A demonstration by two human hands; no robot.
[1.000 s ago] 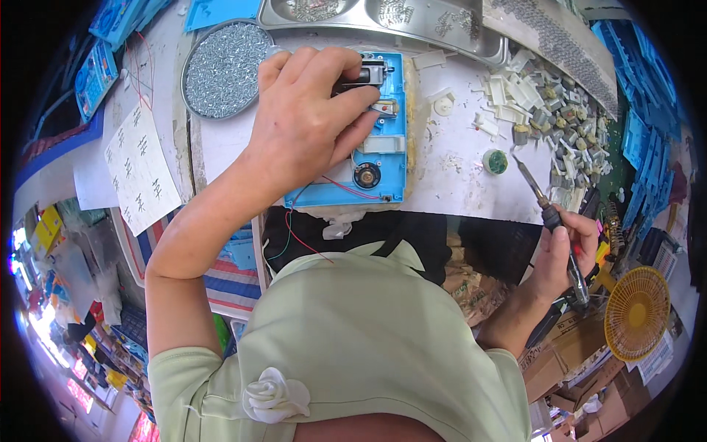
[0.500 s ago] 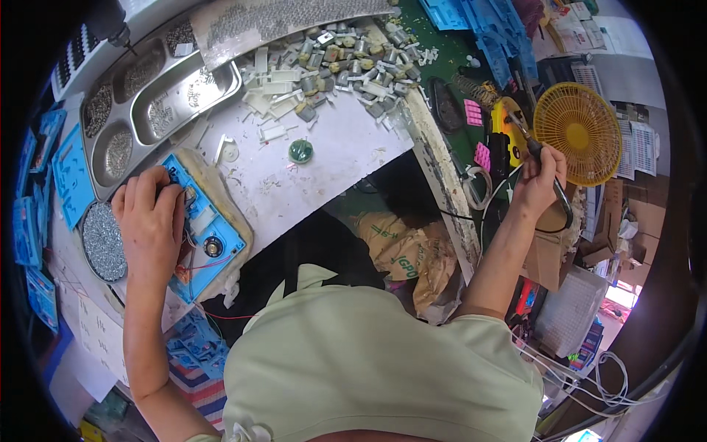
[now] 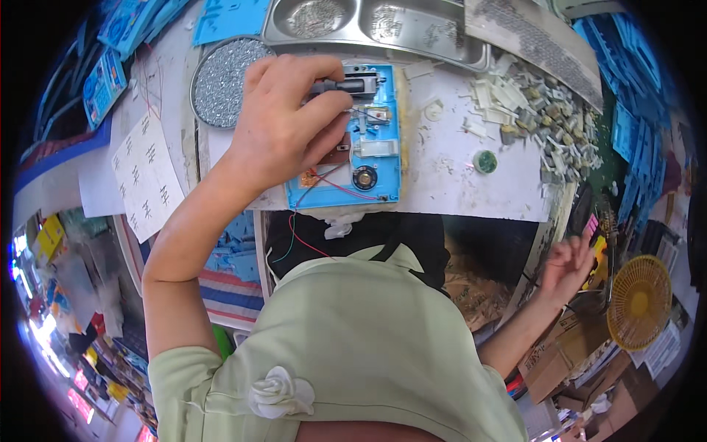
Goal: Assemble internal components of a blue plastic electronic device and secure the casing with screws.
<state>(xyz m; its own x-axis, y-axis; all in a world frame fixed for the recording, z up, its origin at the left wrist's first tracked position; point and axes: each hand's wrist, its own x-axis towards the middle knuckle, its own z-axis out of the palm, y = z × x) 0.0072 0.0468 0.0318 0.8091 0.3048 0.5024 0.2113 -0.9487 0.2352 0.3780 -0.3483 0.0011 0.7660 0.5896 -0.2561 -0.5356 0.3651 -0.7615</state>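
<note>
A blue plastic casing (image 3: 383, 173) lies on the worktable in front of me, its inside facing up with a round black speaker (image 3: 364, 177), a clear rectangular part (image 3: 377, 149) and thin red and green wires. My left hand (image 3: 283, 121) reaches over its left side, fingers curled, thumb and forefinger closed about a black cylindrical part (image 3: 333, 87) near its far end. The palm covers part of the casing. At the right, my right hand (image 3: 565, 271) is lifted, fingers apart and nothing in it. Close by, a soldering iron (image 3: 610, 258) appears to rest at a coiled holder (image 3: 606, 215).
Beside my left hand stands a round dish of small metal pieces (image 3: 228, 85). A metal compartment tray (image 3: 434, 53) is at the back. Small motors and white parts (image 3: 534, 110) are heaped right, near a green round container (image 3: 484, 161). A yellow basket (image 3: 639, 302) stands far right.
My right hand has let go of the soldering iron. My left hand has shifted across the casing to the black part. The view has turned left.
</note>
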